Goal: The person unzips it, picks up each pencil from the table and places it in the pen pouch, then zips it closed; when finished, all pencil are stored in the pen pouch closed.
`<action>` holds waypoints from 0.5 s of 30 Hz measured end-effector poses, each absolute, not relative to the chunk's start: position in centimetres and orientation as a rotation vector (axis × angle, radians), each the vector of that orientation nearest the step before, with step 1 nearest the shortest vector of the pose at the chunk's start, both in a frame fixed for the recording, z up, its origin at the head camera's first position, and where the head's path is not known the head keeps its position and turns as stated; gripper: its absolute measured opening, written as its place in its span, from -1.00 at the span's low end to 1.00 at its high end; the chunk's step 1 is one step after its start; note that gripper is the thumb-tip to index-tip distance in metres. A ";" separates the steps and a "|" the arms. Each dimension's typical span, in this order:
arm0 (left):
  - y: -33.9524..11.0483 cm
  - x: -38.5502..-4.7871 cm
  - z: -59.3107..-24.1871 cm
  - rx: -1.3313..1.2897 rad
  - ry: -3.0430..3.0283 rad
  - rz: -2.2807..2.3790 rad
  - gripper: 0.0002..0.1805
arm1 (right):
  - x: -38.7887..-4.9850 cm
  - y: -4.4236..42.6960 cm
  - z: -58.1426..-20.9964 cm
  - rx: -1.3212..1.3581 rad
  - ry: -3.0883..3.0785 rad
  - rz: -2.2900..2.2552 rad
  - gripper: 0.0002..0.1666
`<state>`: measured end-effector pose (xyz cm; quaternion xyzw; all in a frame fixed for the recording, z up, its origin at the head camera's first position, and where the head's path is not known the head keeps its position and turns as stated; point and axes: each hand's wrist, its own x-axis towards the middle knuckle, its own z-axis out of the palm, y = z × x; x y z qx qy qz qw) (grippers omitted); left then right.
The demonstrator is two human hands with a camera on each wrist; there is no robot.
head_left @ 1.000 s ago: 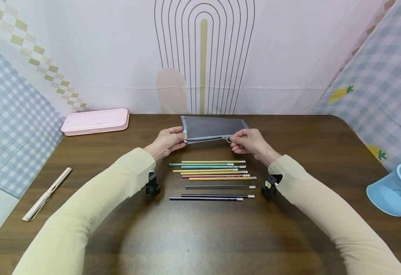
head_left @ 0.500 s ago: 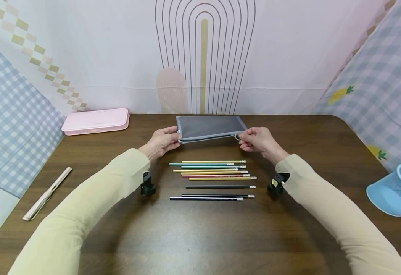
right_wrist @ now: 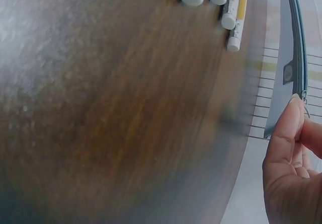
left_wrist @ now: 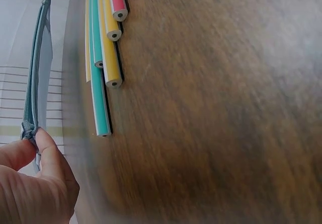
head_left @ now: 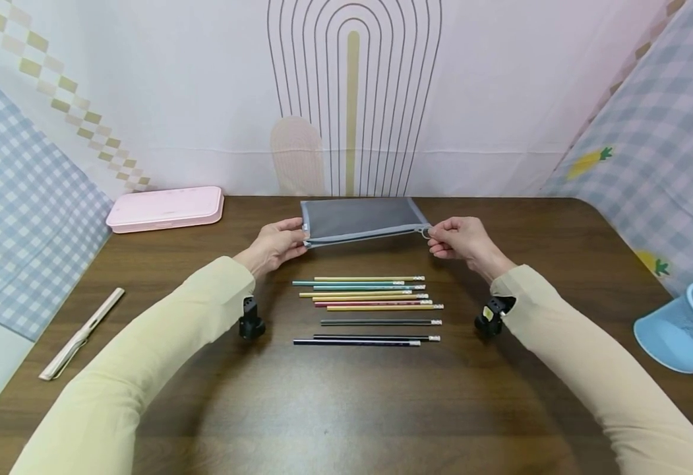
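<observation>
The left arm and right arm are stretched forward, angled inward; by the left hand a pinch is formed between thumb and fingers; the right hand, well apart to its right, is likewise pinched, its lower fingers curled in beneath.

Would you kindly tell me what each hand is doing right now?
Left hand: closed, pinching the left end of the grey, rectangular zippered pouch.
Right hand: closed, pinching the pale ring-shaped zipper pull near the pouch's right end.
</observation>
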<state>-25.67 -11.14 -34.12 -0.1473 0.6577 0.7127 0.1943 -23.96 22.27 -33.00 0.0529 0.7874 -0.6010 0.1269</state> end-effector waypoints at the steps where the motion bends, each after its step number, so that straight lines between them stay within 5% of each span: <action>1: -11.2 -25.7 -34.1 -0.411 1.839 1.998 -0.41 | -24.0 22.4 -33.0 0.152 2.292 -1.749 -0.80; 15: -11.5 -25.8 -34.0 -0.393 1.839 1.989 -0.41 | -24.0 23.5 -32.8 0.153 2.320 -1.747 -0.85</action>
